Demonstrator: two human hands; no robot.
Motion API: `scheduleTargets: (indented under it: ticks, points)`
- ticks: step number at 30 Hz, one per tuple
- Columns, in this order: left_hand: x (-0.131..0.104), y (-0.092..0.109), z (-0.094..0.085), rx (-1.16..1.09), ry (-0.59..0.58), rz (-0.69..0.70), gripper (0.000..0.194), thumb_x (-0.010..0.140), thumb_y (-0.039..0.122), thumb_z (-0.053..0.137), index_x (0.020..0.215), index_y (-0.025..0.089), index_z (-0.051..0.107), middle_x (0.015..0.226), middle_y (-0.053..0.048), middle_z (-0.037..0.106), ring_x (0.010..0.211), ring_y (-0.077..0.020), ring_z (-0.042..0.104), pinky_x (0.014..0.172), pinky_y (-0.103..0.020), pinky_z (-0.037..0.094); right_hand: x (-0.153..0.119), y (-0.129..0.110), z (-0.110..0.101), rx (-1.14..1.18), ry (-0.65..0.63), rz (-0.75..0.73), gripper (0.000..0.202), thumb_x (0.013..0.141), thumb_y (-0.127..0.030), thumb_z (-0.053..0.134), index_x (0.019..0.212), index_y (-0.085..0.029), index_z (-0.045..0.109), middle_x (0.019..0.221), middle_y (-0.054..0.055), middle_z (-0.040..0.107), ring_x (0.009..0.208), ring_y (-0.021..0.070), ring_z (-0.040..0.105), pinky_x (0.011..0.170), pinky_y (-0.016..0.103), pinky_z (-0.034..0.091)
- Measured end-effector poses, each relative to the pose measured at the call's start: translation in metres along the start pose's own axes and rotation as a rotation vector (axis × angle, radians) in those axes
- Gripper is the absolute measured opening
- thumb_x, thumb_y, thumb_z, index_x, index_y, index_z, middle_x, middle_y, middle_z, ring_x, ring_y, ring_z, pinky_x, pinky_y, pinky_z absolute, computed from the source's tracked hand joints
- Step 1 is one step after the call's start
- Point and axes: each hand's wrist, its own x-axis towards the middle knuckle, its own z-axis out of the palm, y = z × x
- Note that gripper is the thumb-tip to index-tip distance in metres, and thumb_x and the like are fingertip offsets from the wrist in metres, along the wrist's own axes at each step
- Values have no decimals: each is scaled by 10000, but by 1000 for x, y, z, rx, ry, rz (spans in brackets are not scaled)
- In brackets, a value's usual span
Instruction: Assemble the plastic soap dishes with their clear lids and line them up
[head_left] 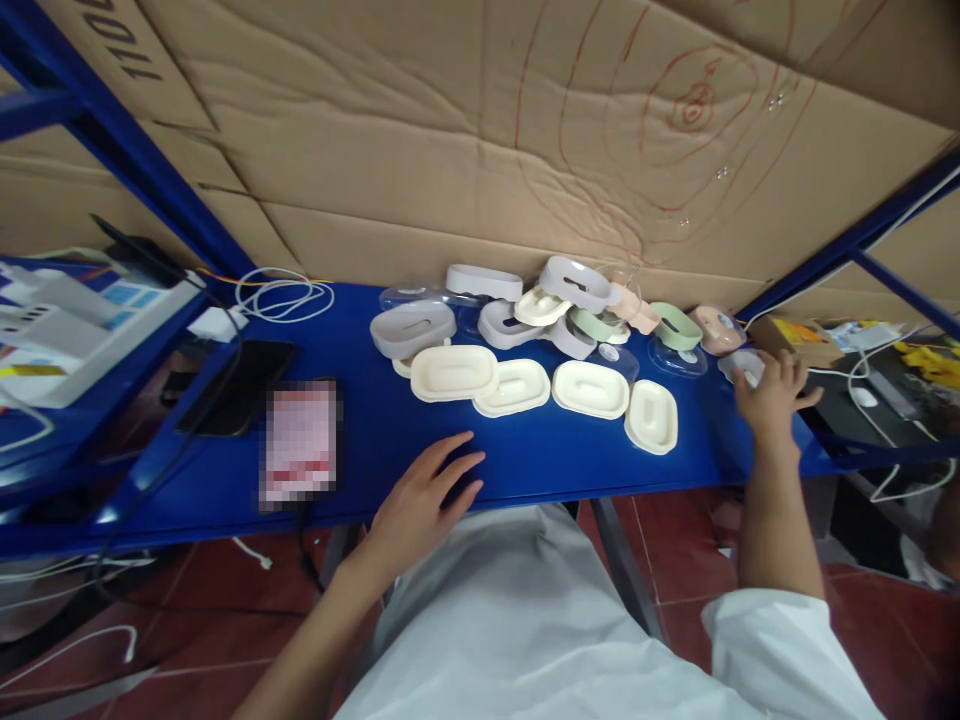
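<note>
My left hand [431,495] rests near the front edge of the blue table, fingers spread and holding nothing. Beyond it lie cream oval trays: one cream tray [454,373] overlaps another cream tray [517,387], with a third tray [590,390] and a fourth tray [651,417] farther right. At the table's right end, my right hand [772,395] has its thumb and fingers at a clear plastic lid [742,366], partly hidden by the hand. Left of that hand are a peach oval case [718,330] and a green oval holder [677,326] over a clear lid.
Grey oval holders [412,328] pile up against the cardboard wall [375,150]. A blurred pink item [300,440], a dark flat device [238,388] and a coiled white cable [281,298] lie on the left. A small cardboard box [799,342] and cables stand beyond the right end.
</note>
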Motion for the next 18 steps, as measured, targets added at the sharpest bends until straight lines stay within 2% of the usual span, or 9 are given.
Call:
scheduleTargets:
  ticks: [1, 3, 4, 6, 8, 11, 14, 16, 18]
  points:
    - [1, 0, 1, 20, 17, -3, 340, 1072, 348, 586, 1396, 280, 662, 1571, -111, 578, 1421, -312, 597, 1174, -535, 543, -17, -25, -4, 46, 12, -130, 420, 1027, -423, 548, 1290, -122, 676, 1430, 317, 620, 1412, 411, 505, 1097, 635, 332]
    - [2, 0, 1, 64, 54, -10, 401, 1069, 323, 586, 1467, 276, 607, 1631, -130, 509, 1491, -343, 524, 1211, -586, 492, -60, -78, -11, 239, -175, -496, 398, 1080, -376, 472, 1306, -127, 684, 1305, 242, 728, 1241, 329, 663, 1085, 511, 431]
    - [3, 1, 2, 79, 63, -12, 433, 1069, 316, 584, 1500, 275, 577, 1652, -137, 483, 1514, -354, 496, 1223, -604, 471, -83, -103, -15, 290, -269, -649, 383, 1086, -388, 486, 1310, -159, 697, 1318, 199, 738, 1242, 315, 674, 1101, 493, 442]
    - [3, 1, 2, 94, 54, -19, 492, 1069, 316, 578, 1556, 281, 517, 1674, -141, 455, 1534, -360, 470, 1233, -615, 452, -127, -147, -21, 288, -341, -826, 408, 1085, -408, 542, 1416, -199, 657, 1404, 157, 709, 1332, 332, 629, 1161, 534, 412]
    - [3, 2, 1, 99, 29, -24, 537, 1072, 324, 570, 1598, 295, 463, 1681, -135, 451, 1536, -355, 470, 1230, -604, 456, -162, -178, -26, 294, -352, -889, 388, 1089, -375, 554, 1427, -210, 648, 1393, 135, 717, 1335, 337, 621, 1163, 557, 413]
    - [3, 4, 0, 107, -3, -16, 572, 1076, 332, 563, 1629, 298, 421, 1680, -128, 461, 1526, -338, 488, 1220, -571, 475, -197, -199, -37, 336, -370, -921, 301, 1094, -295, 539, 1343, -215, 689, 1298, 116, 757, 1249, 319, 654, 1117, 548, 451]
    - [3, 5, -2, 132, -62, 60, 543, 1066, 345, 587, 1597, 295, 484, 1703, -122, 438, 1541, -344, 472, 1228, -566, 466, -214, -207, -52, 435, -456, -999, 278, 1089, -273, 550, 1316, -218, 701, 1281, 101, 761, 1215, 289, 662, 1107, 523, 472]
    - [3, 7, -4, 141, -100, 126, 496, 1058, 344, 606, 1549, 310, 550, 1718, -106, 420, 1569, -349, 435, 1245, -579, 441, -211, -209, -57, 542, -543, -1105, 302, 1092, -256, 531, 1350, -242, 687, 1331, 77, 747, 1266, 256, 651, 1149, 499, 464]
    - [4, 8, -7, 127, -115, 158, 432, 1047, 337, 625, 1478, 321, 618, 1712, -87, 434, 1581, -343, 417, 1257, -581, 426, -194, -209, -54, 620, -556, -1150, 351, 1098, -227, 469, 1378, -268, 677, 1372, 64, 732, 1311, 235, 640, 1159, 481, 468]
